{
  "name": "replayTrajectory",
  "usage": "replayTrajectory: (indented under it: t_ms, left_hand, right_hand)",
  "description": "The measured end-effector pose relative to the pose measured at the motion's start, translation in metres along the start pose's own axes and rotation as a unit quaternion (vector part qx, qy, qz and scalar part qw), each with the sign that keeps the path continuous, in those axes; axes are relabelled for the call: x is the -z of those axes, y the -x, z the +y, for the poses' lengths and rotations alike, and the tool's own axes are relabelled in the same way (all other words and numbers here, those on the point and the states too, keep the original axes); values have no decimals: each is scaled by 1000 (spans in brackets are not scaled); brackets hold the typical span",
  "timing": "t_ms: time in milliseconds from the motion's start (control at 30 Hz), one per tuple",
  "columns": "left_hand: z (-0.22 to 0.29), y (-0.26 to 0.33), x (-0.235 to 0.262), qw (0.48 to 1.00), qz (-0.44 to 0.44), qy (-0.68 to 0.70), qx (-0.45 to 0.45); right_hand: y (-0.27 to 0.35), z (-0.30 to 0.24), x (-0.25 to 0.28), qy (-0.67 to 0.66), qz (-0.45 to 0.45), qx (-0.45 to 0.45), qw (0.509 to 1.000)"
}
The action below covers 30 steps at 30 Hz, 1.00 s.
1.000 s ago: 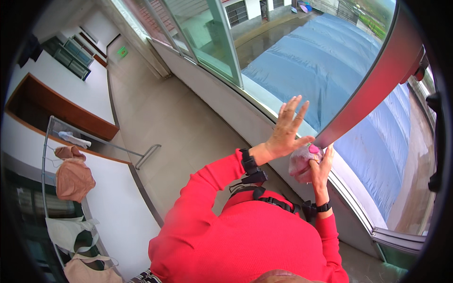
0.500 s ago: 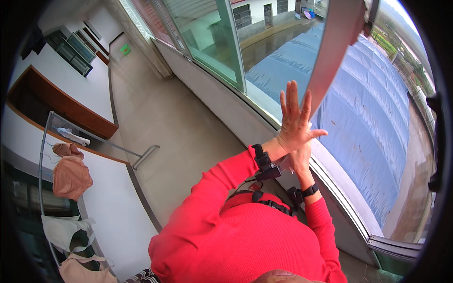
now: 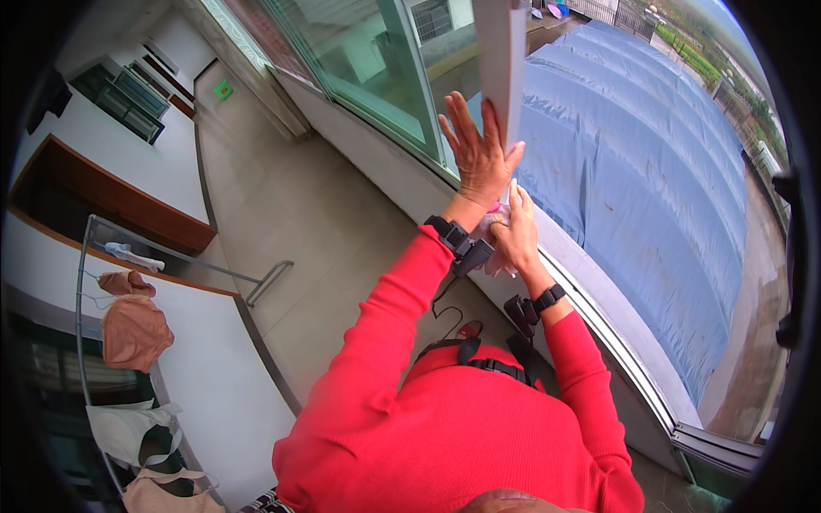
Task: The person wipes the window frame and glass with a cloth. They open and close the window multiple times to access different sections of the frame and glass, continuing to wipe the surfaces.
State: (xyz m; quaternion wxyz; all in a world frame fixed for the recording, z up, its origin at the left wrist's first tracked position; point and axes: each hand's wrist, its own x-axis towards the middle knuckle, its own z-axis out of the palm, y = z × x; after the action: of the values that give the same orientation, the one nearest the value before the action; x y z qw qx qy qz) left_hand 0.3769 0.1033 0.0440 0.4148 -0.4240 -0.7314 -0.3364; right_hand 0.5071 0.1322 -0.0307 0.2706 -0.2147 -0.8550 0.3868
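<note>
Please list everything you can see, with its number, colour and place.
Crumpled cloth-like wad: 1, pinkish-white, in right hand
Upright window-frame bar: 1, whitish, beside left hand
Wrinkled sheeting: 1, blue, outside
Glass panes: several, greenish, upper left
Tubular metal rack: 1, grey, left
Cloth garments: several, tan and white, on rack
Small object: 1, green, on beige floor
Large wooden frame: 1, brown, left
Knitted sleeves: 2, red, lower centre
Wrist straps: 2, black, below hands
Hands: 2, bare, by bar

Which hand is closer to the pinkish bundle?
Right! The right hand has the pinkish bundle in its grip; the left hand is higher in view, at the window frame.
</note>
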Motion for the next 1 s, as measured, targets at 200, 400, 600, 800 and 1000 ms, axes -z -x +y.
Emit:
replayTrajectory:
  t_ms: [200, 400, 600, 800, 1000]
  left_hand:
    - [-43, -11, -5, 1000, -3, -26, 14]
    - [-91, -21, -11, 998, 3, -49, 28]
    - [-140, -30, -14, 994, 4, -107, 24]
    - [-175, -38, -14, 992, -4, -122, 25]
    - [-190, -40, -17, 993, -11, -116, 17]
  right_hand:
    - [9, 26, 18, -66, -38, -13, 997]
    - [40, 48, 52, -100, -32, -46, 993]
    - [62, 62, 81, -135, -11, -111, 985]
    - [72, 59, 98, -218, 24, -153, 964]
    - [74, 49, 104, -275, 43, -181, 943]
